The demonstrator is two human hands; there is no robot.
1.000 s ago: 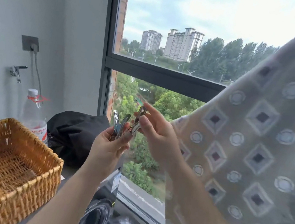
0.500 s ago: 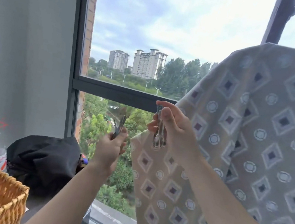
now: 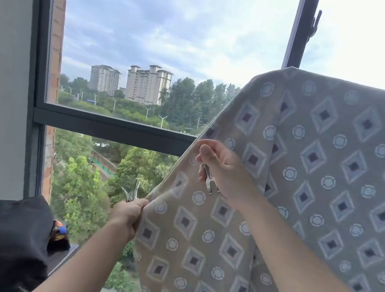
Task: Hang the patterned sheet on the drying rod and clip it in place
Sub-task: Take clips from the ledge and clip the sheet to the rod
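Grey-blue sheet (image 3: 306,190): we see it draped over a hidden rod, by the window.
Left hand (image 3: 127,216): pinches sheet edge, holds spare clips (image 3: 131,193).
Right hand (image 3: 222,173): closed on one metal clip (image 3: 209,183).
Progress: hung; no clip fastened where we can see.

Patterned sheet (image 3: 306,190) draping over the hidden rod, clips not yet on it.
Grey fabric with diamonds and circles is hanging from 2 o'clock; two metal clips (image 3: 209,180) (image 3: 131,193) are sitting near its left edge, around 7 o'clock.
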